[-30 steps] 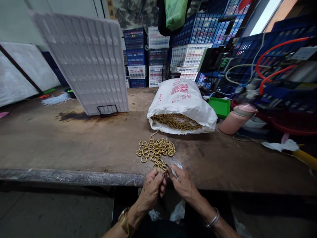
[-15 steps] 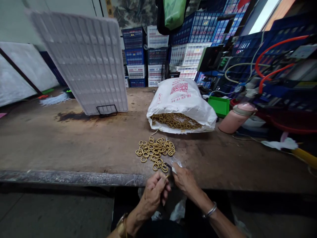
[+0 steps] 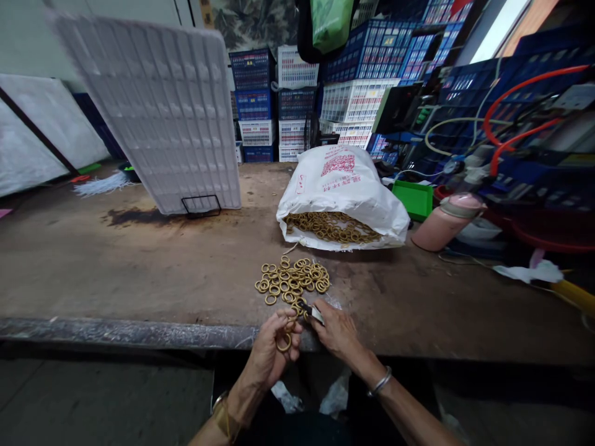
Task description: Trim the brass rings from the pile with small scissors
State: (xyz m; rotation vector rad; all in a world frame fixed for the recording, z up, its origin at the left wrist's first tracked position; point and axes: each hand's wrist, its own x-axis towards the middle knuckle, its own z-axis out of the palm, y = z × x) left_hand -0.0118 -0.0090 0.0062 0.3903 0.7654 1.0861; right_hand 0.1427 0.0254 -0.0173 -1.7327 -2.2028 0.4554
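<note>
Near the table's front edge, my left hand [image 3: 274, 347] holds a brass-coloured ring [image 3: 283, 342] with its fingers curled. My right hand [image 3: 338, 331] is closed around a small tool [image 3: 316, 313] with a dark tip and a whitish handle; its exact kind I cannot make out. The tool's tip reaches over the nearest rings of a loose pile of rings [image 3: 290, 280]. Behind the pile lies a white woven sack [image 3: 334, 183] with red print, its mouth facing me and full of similar rings.
A wooden table [image 3: 116, 272] spans the view. A pale ribbed panel [image 3: 158, 118] stands upright in a black wire stand [image 3: 201, 205] at left. At right are a green tray [image 3: 413, 199], a pink bottle [image 3: 444, 226] and orange hoses [image 3: 493, 118]. Stacked crates [image 3: 253, 105] rise behind.
My left hand has shifted left, and the ring in it now shows plainly. My right hand has moved slightly left, bringing the tool's tip over the front rings of the pile.
</note>
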